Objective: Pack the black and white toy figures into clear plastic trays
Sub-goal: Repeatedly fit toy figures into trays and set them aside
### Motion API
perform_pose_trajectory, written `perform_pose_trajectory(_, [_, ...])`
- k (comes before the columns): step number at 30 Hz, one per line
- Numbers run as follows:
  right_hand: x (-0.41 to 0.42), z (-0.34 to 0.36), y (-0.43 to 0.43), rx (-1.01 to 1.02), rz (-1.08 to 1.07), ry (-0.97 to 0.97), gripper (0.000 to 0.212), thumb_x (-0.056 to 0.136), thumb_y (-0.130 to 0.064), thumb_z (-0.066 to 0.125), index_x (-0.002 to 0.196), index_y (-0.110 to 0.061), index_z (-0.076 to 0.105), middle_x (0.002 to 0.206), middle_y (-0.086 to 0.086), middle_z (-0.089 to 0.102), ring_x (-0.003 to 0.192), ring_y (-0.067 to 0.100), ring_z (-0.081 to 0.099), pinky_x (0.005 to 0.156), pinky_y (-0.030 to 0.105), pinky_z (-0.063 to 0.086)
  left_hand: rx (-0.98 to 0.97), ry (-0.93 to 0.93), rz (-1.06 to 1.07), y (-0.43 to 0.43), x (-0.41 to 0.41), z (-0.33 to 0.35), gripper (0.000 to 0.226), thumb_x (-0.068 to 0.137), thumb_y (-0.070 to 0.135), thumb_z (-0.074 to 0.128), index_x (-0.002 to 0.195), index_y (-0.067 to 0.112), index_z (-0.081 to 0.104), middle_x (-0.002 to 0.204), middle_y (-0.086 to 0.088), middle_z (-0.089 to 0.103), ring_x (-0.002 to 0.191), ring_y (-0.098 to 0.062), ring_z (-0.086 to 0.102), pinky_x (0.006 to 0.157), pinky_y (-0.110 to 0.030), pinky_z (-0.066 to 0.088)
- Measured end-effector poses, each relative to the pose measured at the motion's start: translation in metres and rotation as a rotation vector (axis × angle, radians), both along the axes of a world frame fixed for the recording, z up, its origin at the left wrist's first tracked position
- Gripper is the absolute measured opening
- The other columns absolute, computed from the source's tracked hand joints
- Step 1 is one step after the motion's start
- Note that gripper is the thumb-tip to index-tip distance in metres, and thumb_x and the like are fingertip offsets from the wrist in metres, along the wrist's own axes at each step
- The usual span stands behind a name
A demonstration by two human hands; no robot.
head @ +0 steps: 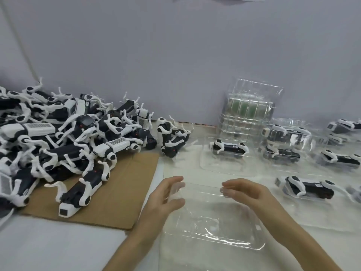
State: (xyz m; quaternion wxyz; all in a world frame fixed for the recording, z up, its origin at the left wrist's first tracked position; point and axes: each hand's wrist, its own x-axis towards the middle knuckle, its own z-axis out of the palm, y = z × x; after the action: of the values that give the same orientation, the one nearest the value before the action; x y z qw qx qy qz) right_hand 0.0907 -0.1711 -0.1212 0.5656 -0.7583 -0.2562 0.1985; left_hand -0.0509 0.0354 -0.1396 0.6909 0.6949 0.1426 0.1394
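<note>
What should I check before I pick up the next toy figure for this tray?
1. Tray is empty: ok. The clear tray in front holds no figure.
2. Tray is steadied: ok. The left hand holds its left edge.
3. Right-hand grip: cannot tell. The right hand is at the far edge, but the picture is blurred there.
4. A hand is free to pick: not ok. Both hands are at the tray.
5. Loose figure close by: ok. The nearest figure lies on the cardboard, probably within the left hand's reach.
6. Spare trays: ok. The stack of spare trays stands at the back.
</note>
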Motion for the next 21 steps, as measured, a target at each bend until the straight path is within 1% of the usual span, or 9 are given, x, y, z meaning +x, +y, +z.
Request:
perform_pose_trajectory(4, [0.015,0.031,0.020,0.029,-0.110,-0.155,0.014,0.087,-0.016,0.073,0.095,-0.027,0.076,0.095,-0.008,0.076,0.090,0.009,0.071,0.082,0.024,0.050,0.005,-0.008,0.041,0.004,-0.002,-0.002,0.048,0.068,0.027,0.065,0.116,0.034,0.065,0.114,0.018,0.069,0.119,0.004,0.055,0.096,-0.023,0.042])
perform_pose_trajectory(7, [0.027,0.056,0.064,-0.021,-0.056,-0.326,0.018,0.086,-0.019,0.074,0.099,-0.032,0.073,0.093,-0.014,0.074,0.086,-0.001,0.068,0.072,0.014,0.051,0.012,0.008,0.062,0.000,0.000,0.001,0.045,0.066,0.028,0.063,0.110,0.037,0.066,0.110,0.019,0.070,0.114,0.004,0.057,0.102,-0.027,0.040])
perform_pose_trajectory(9, [0.031,0.067,0.104,-0.078,0.041,-0.508,0.023,0.085,-0.020,0.075,0.106,-0.029,0.071,0.099,-0.014,0.071,0.088,-0.001,0.065,0.075,0.013,0.050,0.023,0.012,0.070,0.000,0.000,0.000,0.045,0.065,0.028,0.063,0.109,0.038,0.066,0.109,0.020,0.070,0.110,0.006,0.058,0.103,-0.028,0.040])
perform_pose_trajectory(10, [0.031,0.070,0.125,-0.123,0.100,-0.619,0.027,0.085,-0.019,0.074,0.111,-0.027,0.070,0.104,-0.013,0.069,0.092,0.002,0.064,0.080,0.016,0.050,0.021,0.013,0.074,0.000,0.000,0.001,0.045,0.065,0.028,0.063,0.109,0.038,0.065,0.108,0.020,0.070,0.109,0.006,0.059,0.102,-0.028,0.040])
perform_pose_trajectory(13, [0.034,0.068,0.182,-0.432,0.278,-1.108,0.041,0.087,-0.018,0.066,0.127,-0.026,0.061,0.122,-0.004,0.060,0.110,0.016,0.057,0.093,0.033,0.045,0.009,0.019,0.076,0.001,0.002,0.002,0.048,0.063,0.028,0.063,0.109,0.038,0.064,0.106,0.019,0.070,0.108,0.007,0.058,0.099,-0.027,0.041])
perform_pose_trajectory(15, [0.040,0.056,0.210,-0.724,0.328,-1.436,0.047,0.088,-0.019,0.060,0.134,-0.024,0.052,0.130,0.001,0.051,0.116,0.023,0.051,0.095,0.038,0.039,0.004,0.010,0.073,0.001,0.003,0.001,0.049,0.062,0.027,0.063,0.109,0.036,0.064,0.105,0.017,0.069,0.109,0.006,0.057,0.101,-0.029,0.042])
perform_pose_trajectory(16, [0.044,0.048,0.219,-0.848,0.327,-1.539,0.047,0.088,-0.019,0.059,0.135,-0.022,0.050,0.132,0.005,0.049,0.117,0.025,0.049,0.096,0.040,0.037,0.004,0.008,0.066,0.002,0.004,0.001,0.049,0.062,0.027,0.063,0.110,0.036,0.063,0.105,0.017,0.069,0.110,0.006,0.057,0.101,-0.028,0.042])
perform_pose_trajectory(18, [0.049,0.031,0.231,-1.012,0.282,-1.604,0.049,0.088,-0.018,0.060,0.135,-0.016,0.046,0.134,0.009,0.046,0.119,0.028,0.048,0.100,0.042,0.036,0.003,0.006,0.050,0.003,0.005,-0.001,0.049,0.062,0.028,0.062,0.110,0.038,0.062,0.107,0.019,0.068,0.109,0.009,0.056,0.095,-0.022,0.042])
perform_pose_trajectory(21, [0.055,0.011,0.234,-1.067,0.170,-1.531,0.055,0.086,-0.012,0.062,0.136,-0.011,0.040,0.133,0.011,0.044,0.119,0.032,0.045,0.094,0.041,0.042,0.003,0.005,0.041,0.002,0.006,-0.002,0.048,0.063,0.029,0.061,0.110,0.041,0.062,0.108,0.022,0.067,0.106,0.012,0.056,0.088,-0.018,0.042])
